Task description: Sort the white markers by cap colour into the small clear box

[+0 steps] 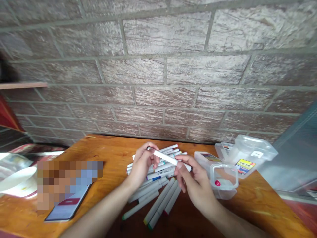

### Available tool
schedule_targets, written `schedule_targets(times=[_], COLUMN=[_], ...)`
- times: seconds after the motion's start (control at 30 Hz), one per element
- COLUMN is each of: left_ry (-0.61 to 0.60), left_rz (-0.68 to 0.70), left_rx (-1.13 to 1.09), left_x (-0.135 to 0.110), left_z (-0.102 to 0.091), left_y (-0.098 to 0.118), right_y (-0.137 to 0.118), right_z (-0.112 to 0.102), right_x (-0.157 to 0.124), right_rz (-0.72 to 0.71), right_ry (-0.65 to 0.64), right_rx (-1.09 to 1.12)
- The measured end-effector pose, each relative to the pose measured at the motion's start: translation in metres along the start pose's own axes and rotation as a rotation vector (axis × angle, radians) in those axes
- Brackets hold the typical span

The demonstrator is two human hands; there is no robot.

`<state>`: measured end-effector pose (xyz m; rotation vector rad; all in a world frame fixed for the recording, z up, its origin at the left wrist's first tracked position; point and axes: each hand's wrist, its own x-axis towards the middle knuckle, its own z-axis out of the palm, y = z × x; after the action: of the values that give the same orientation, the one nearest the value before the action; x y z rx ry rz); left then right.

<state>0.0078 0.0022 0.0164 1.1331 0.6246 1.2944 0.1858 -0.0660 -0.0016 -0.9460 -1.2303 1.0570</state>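
Observation:
Both hands hold one white marker (pixel 166 157) above a wooden table (pixel 114 148). My left hand (pixel 143 162) pinches the marker's upper left end, fingers closed round it. My right hand (pixel 194 180) grips the lower right end between thumb and fingers. The marker slants down to the right. Below the hands lies a loose pile of several white markers (pixel 158 195) with coloured ends, spread over the table's middle.
A clear plastic box (pixel 224 180) and its open lid (pixel 249 152) stand at the right. A phone (pixel 65 206) lies at the left near a white bag (pixel 15 175). A brick wall (pixel 158 66) runs behind the table.

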Motion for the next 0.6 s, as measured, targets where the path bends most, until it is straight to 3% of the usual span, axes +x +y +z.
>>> schedule_targets(times=[0.13, 0.27, 0.6], left_ry=[0.015, -0.014, -0.029], left_rz=[-0.047, -0.060, 0.184], left_rx=[0.022, 0.131, 0.407], left_x=[-0.012, -0.021, -0.036], left_z=[-0.010, -0.010, -0.017], left_y=[-0.019, -0.025, -0.030], right_y=[0.011, 0.017, 0.014], right_z=[0.001, -0.009, -0.008], right_x=[-0.004, -0.014, -0.021], right_rz=[0.053, 0.026, 0.027], right_ry=[0.049, 0.095, 0.111], right_rx=[0.028, -0.033, 0.010])
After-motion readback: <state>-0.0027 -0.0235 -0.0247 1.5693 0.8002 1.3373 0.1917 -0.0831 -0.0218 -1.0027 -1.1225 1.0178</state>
